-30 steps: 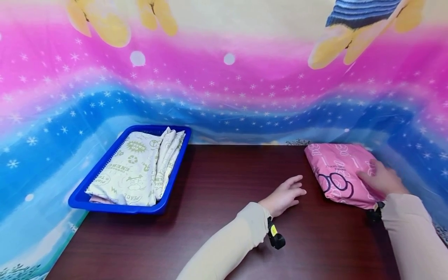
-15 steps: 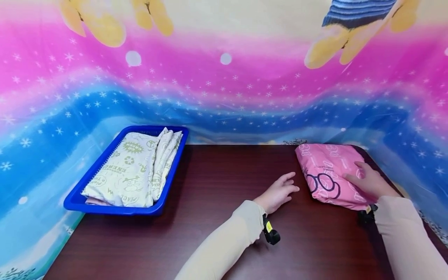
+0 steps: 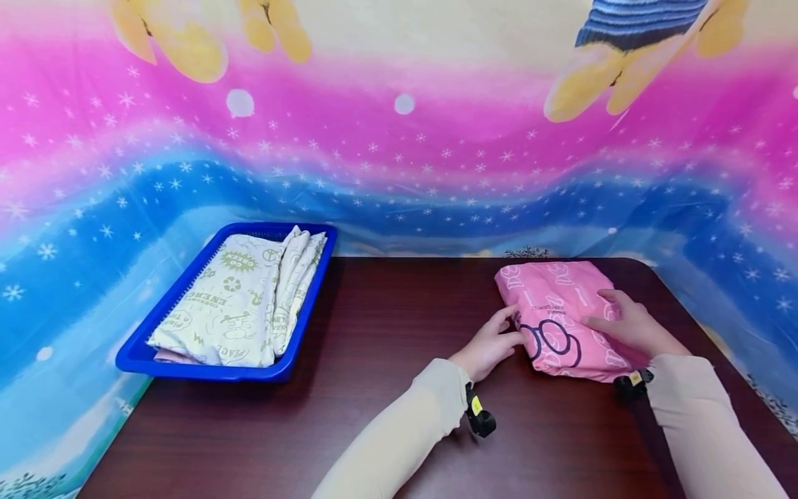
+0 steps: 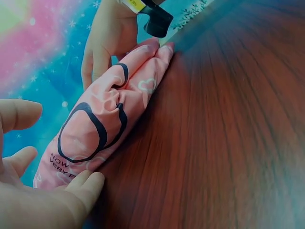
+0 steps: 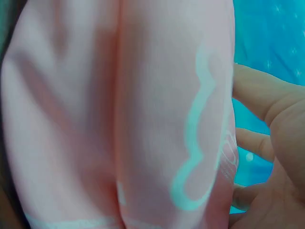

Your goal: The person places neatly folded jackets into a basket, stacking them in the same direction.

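A folded pink cloth (image 3: 555,319), printed with white outlines and dark rings, lies on the right side of the table. My right hand (image 3: 639,329) is at its right side, thumb and fingers spread and touching it. In the right wrist view the fingers (image 5: 255,143) are partly hidden behind the cloth's edge. My left hand (image 3: 489,350) is at the left edge, fingers extended. Its lower fingertips (image 4: 90,183) touch the cloth low down near the tabletop in the left wrist view, while the thumb and another finger stay apart from it.
At the left of the table stands a blue plastic basket (image 3: 206,374) holding folded white cloths (image 3: 218,305) with green print and a bit of pink fabric beneath. A cartoon-printed curtain (image 3: 399,166) surrounds the dark wooden table (image 3: 386,416) at the back and sides.
The pink cloth has slid left across the table together with my right hand. My left hand, apart from the cloth before, now meets its left edge. The basket stays in place.
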`<state>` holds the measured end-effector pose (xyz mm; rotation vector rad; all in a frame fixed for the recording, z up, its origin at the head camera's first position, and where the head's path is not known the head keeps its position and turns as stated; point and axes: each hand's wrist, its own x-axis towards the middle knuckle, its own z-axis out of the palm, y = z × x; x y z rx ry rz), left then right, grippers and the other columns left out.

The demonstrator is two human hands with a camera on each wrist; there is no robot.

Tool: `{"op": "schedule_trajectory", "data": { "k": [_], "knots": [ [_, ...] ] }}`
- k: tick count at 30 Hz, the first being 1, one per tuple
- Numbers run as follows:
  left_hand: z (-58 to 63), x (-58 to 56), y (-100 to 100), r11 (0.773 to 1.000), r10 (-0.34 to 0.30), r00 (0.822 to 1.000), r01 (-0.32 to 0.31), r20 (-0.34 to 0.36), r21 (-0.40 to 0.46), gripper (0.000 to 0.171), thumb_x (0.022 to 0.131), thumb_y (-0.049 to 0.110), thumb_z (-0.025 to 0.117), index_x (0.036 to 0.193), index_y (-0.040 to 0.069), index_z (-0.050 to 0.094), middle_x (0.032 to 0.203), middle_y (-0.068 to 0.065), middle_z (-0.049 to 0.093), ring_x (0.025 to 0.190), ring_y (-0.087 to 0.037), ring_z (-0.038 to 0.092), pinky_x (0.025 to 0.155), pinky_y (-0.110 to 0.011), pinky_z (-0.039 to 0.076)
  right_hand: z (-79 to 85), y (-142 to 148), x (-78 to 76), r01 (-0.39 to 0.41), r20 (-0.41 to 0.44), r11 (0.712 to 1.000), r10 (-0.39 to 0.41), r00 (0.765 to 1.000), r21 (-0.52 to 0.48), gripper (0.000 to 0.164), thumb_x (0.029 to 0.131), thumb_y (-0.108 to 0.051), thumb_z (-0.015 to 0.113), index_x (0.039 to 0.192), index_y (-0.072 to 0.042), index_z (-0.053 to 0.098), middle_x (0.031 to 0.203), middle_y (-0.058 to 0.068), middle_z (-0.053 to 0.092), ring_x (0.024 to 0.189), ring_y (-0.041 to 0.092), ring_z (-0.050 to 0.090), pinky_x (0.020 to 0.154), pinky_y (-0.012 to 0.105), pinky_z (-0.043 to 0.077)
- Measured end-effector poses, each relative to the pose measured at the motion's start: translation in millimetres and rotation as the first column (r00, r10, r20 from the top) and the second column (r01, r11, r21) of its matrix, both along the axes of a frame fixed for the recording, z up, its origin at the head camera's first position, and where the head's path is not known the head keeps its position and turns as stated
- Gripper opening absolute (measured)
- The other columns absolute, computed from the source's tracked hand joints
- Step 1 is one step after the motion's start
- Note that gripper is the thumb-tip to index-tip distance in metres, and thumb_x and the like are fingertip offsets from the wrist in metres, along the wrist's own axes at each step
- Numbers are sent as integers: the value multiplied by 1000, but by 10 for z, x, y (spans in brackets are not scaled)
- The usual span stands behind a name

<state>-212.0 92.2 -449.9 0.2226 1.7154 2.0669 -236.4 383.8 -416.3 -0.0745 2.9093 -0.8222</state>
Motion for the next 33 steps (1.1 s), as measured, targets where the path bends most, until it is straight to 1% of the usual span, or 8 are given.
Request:
{"op": "schedule_trajectory", "data": {
  "k": [5, 10, 13, 16, 19, 23, 29, 33],
  "knots": [
    [-15, -15, -66, 1000, -2, 999, 2, -51, -15, 66, 93, 5, 67, 153, 20, 44, 157, -6, 38, 142, -23, 39, 111, -47, 41, 0, -94, 11, -7, 14, 999, 8, 1000, -39, 95, 92, -43, 72, 152, 11, 21, 146, 47, 26, 131, 66, 26, 102, 77, 30],
    [-17, -31, -166, 1000, -4, 998, 4, -64, 7, 68, 92, 1, 67, 154, 16, 43, 152, -8, 44, 127, -20, 52, 107, -43, 45, 1, -124, 30, 40, 68, 975, -25, 997, -220, 104, 93, -40, 73, 157, 8, 6, 149, 45, 20, 132, 62, 28, 103, 69, 39],
    [-6, -39, -231, 1000, -1, 999, 2, -34, 28, 67, 93, 0, 66, 154, 18, 43, 146, -10, 46, 114, -20, 59, 102, -46, 50, -22, -117, 46, 93, 124, 914, -47, 991, -396, 102, 96, -35, 70, 158, 5, -1, 148, 42, 24, 126, 49, 45, 96, 48, 53],
    [3, -45, -290, 999, 9, 1000, -9, 12, 33, 66, 94, 1, 66, 152, 22, 44, 141, -10, 48, 106, -22, 62, 93, -52, 54, -70, -99, 59, 123, 178, 832, -30, 984, -541, 96, 99, -27, 67, 160, -1, -2, 137, 31, 41, 108, 26, 63, 83, 30, 57],
    [12, -54, -348, 999, 23, 999, -24, 37, 32, 64, 94, 2, 66, 151, 25, 46, 136, -11, 51, 105, -24, 63, 86, -57, 56, -117, -91, 68, 131, 209, 767, 4, 978, -628, 90, 100, -20, 66, 162, -10, 2, 124, 12, 51, 92, 13, 68, 80, 29, 58],
    [26, -82, -419, 999, 24, 998, -25, 51, 32, 63, 95, 4, 66, 151, 24, 46, 132, -11, 54, 106, -24, 64, 82, -56, 58, -156, -102, 72, 123, 222, 750, 33, 974, -650, 87, 101, -19, 64, 164, -18, 4, 129, 13, 48, 93, 11, 68, 81, 30, 58],
    [35, -140, -525, 1000, -11, 998, 10, 68, 10, 60, 97, 9, 66, 151, 24, 45, 123, -12, 59, 107, -27, 68, 80, -56, 58, -196, -146, 70, 89, 233, 726, 100, 967, -682, 84, 103, -17, 60, 164, -23, 3, 155, 30, 14, 99, 8, 64, 85, 29, 57],
    [36, -163, -594, 999, -21, 997, 23, 73, -31, 61, 96, 12, 68, 151, 26, 45, 116, -10, 62, 99, -27, 71, 79, -51, 60, -212, -176, 80, 64, 229, 723, 132, 964, -688, 80, 102, -14, 60, 163, -25, 9, 152, 26, 20, 101, 10, 64, 86, 30, 57]
  ]
}}
